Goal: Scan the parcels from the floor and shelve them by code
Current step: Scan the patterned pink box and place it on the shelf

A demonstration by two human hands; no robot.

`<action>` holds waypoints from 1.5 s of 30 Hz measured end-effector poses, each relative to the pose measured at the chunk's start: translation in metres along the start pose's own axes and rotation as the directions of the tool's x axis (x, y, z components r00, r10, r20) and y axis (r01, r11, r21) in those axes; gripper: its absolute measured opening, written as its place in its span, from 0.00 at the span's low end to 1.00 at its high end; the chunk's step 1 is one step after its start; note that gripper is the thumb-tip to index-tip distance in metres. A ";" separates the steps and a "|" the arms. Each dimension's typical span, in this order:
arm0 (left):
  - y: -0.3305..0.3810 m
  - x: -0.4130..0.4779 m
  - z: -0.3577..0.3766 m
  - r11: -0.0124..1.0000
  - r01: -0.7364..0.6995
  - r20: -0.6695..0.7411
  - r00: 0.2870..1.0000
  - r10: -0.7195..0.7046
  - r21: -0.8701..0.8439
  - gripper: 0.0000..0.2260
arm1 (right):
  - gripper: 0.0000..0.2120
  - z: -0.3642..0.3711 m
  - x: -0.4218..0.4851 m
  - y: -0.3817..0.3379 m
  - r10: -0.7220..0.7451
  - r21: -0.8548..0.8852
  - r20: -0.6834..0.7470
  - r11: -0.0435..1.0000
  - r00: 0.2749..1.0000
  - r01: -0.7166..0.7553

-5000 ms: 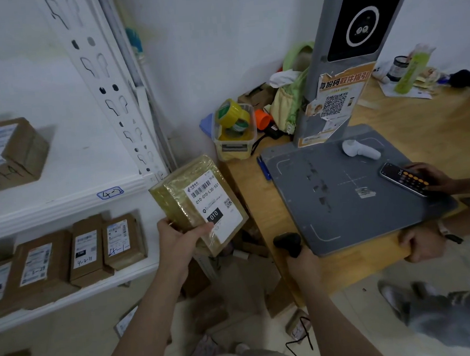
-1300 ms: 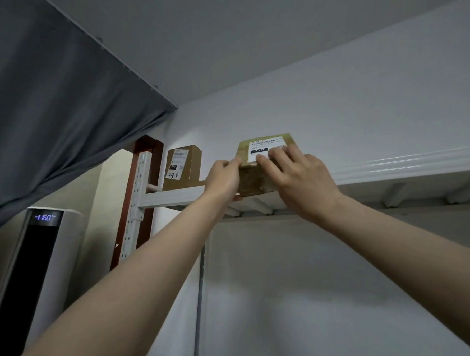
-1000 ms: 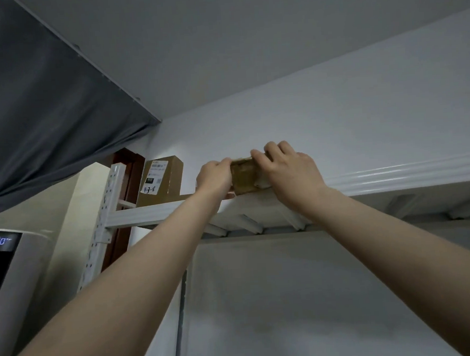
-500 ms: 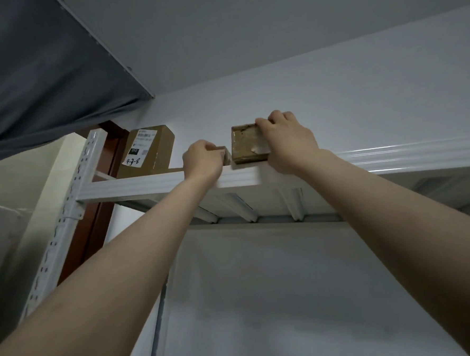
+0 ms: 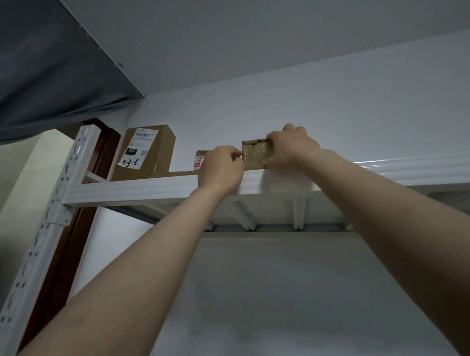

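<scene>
Both arms reach up to the white top shelf [image 5: 135, 189]. A small brown taped parcel [image 5: 255, 153] stands on edge on the shelf, its end face toward me. My right hand [image 5: 292, 146] grips its right side, fingers curled over the top. My left hand [image 5: 220, 169] is curled at the parcel's left edge, touching it, and partly hides another small parcel with a red-and-white label [image 5: 199, 159] behind it. What the left fingers hold cannot be made out.
A larger cardboard box [image 5: 147, 153] marked 4-3-8 stands on the shelf at the left, by the perforated white upright [image 5: 51, 213]. White wall behind, ceiling above, a dark grey curtain [image 5: 29, 66] at upper left. The shelf's right stretch carries nothing visible.
The parcel has slid a little further onto the shelf and both hands sit lower against its front edge. The view has shifted slightly, showing more of the left box.
</scene>
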State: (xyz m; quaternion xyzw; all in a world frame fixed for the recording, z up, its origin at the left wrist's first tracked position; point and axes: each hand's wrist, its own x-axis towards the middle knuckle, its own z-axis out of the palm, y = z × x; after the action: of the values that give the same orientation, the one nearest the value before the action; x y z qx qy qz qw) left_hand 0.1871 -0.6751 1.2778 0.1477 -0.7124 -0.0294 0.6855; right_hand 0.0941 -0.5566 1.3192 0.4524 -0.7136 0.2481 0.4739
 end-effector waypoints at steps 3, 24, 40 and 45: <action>-0.003 0.001 -0.001 0.995 -0.020 0.070 0.997 0.013 0.094 0.14 | 0.20 0.007 0.003 -0.004 0.032 0.002 0.073 0.999 0.997 -0.032; 0.023 -0.162 0.039 0.739 -0.643 0.135 0.729 0.671 -0.200 0.14 | 0.26 0.048 -0.227 0.019 0.028 -0.143 -0.338 0.986 0.941 -0.080; 0.151 -0.682 0.075 0.553 -0.155 0.550 0.066 0.832 -0.818 0.18 | 0.27 0.014 -0.782 0.065 0.815 -0.448 0.277 0.578 0.509 -0.682; 0.193 -0.800 0.059 0.558 -0.075 0.560 -0.207 0.802 -0.826 0.17 | 0.29 -0.042 -0.912 0.064 0.940 -0.586 0.308 0.308 0.145 -0.750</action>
State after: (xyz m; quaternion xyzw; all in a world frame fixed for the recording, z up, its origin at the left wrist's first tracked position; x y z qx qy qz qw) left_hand 0.1098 -0.3000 0.5467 -0.3948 -0.9169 -0.0444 -0.0394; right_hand 0.1855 -0.1196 0.5206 -0.0612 -0.9761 0.2027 0.0484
